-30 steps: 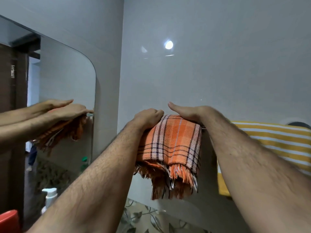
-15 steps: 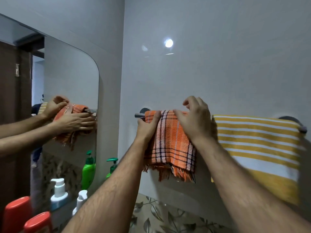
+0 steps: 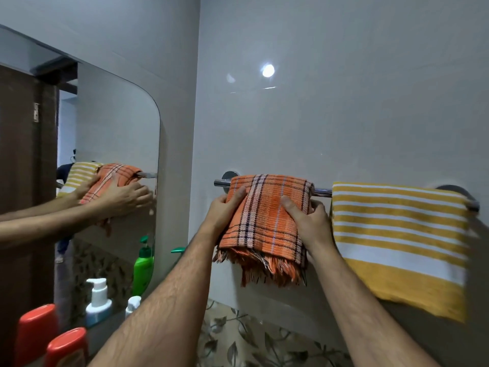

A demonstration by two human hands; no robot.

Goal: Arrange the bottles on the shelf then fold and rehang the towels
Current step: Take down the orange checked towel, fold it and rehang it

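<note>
A folded orange plaid towel (image 3: 267, 213) with a fringed lower edge hangs over the chrome towel rail (image 3: 321, 192) on the wall. My left hand (image 3: 225, 210) grips its left edge with the thumb on the front. At the towel's right edge my right hand (image 3: 309, 221) pinches the cloth, thumb in front. Further right on the same rail hangs a yellow and white striped towel (image 3: 399, 242). Low on the left stand bottles: a red-capped one (image 3: 67, 345), a small white pump top (image 3: 133, 304), and a green pump head (image 3: 178, 250) behind my left forearm.
A wall mirror (image 3: 113, 128) on the left reflects my hands, both towels, a green bottle and a white pump bottle. Grey tiled walls meet in a corner beside the rail's left mount (image 3: 229, 177). Leaf-patterned tiles (image 3: 238, 340) run along the bottom.
My hands came down from the top of the orange towel to its two side edges and now grip them. The view dropped and the towel hangs straighter over the rail.
</note>
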